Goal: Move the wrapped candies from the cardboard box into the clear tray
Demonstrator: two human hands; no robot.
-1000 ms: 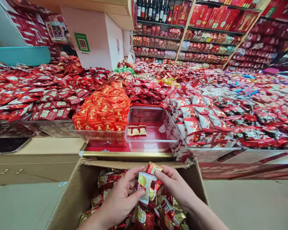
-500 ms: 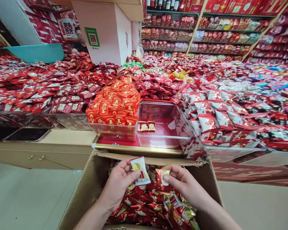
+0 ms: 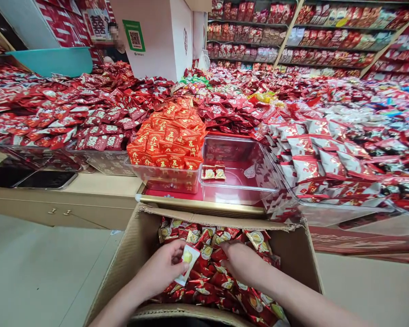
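The left hand (image 3: 167,268) pinches a small white packet (image 3: 188,264) between its thumb and fingers. The packet has a yellow picture on it, and it is held up, tilted, over an open brown box (image 3: 114,268). The right hand (image 3: 245,265) reaches down into the box, with its fingers bent among lots of shiny red packets (image 3: 202,284). I cannot tell if it is pinching one, because the fingertips are hidden. The two hands are apart, with red packets between them. Just past the box is a clear tray (image 3: 241,177) with two little gold and red packets (image 3: 213,172) lying side by side near its left edge. Beside it, on the left, is a clear tub (image 3: 157,175) piled high with bright orange-red packets (image 3: 170,138). On the right is a big heap of white and red packets (image 3: 313,159). Two dark, flat things (image 3: 47,180) lie on the table (image 3: 112,188) to the left.
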